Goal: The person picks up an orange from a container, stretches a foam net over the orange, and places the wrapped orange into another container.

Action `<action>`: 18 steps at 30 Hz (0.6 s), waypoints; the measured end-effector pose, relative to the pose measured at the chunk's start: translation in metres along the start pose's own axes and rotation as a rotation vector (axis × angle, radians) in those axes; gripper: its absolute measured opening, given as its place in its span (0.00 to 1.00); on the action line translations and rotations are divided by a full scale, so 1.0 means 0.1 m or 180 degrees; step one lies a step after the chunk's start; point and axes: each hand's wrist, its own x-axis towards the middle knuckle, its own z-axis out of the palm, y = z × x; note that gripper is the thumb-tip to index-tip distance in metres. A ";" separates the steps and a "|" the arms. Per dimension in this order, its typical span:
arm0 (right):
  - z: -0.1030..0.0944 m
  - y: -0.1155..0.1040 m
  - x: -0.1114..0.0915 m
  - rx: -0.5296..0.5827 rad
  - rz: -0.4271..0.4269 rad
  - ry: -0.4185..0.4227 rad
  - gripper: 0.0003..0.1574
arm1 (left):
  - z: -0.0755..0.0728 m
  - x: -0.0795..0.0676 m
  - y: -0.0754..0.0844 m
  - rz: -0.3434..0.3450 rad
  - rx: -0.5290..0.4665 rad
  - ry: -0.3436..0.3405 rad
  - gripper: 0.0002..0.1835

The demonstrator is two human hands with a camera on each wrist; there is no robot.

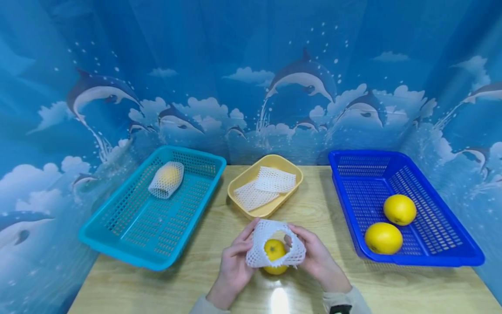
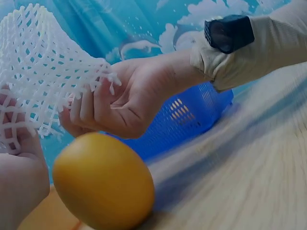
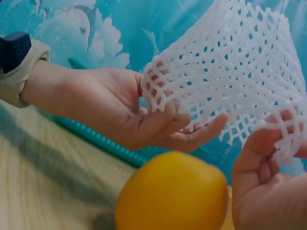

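A white foam fruit net (image 1: 259, 246) is stretched open between my two hands, just above a round yellow fruit (image 2: 103, 182). From the head view the fruit shows through the net's wide mouth. My left hand (image 1: 235, 266) pinches one side of the net's edge, with its fingers partly inside the mesh. On the opposite side, my right hand (image 1: 319, 257) grips the edge between thumb and curled fingers (image 2: 86, 110). The fruit stands on the wooden table, apart from both hands in the right wrist view, where the net (image 3: 230, 72) flares upward.
At the left, a teal basket (image 1: 192, 218) holds one netted fruit (image 1: 167, 178). A small yellow tray (image 1: 270, 211) with flat foam nets (image 1: 274, 179) stands behind my hands. Two bare yellow fruits (image 1: 399, 209) lie in the blue basket (image 1: 353, 218) at right. A dolphin-print curtain (image 1: 235, 56) hangs behind.
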 end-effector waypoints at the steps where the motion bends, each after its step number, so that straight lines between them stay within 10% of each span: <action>1: -0.02 0.01 0.00 -0.0021 0.0011 0.0116 0.19 | -0.03 0.00 -0.01 0.0002 0.0039 0.0097 0.31; 7: -0.16 0.10 0.02 -0.0526 0.0137 0.0655 0.11 | -0.21 0.01 -0.07 -0.0048 0.0514 0.0556 0.33; 18: -0.32 0.18 0.02 -0.0922 0.0226 0.0809 0.13 | -0.43 0.06 -0.16 -0.0079 0.1151 0.0844 0.32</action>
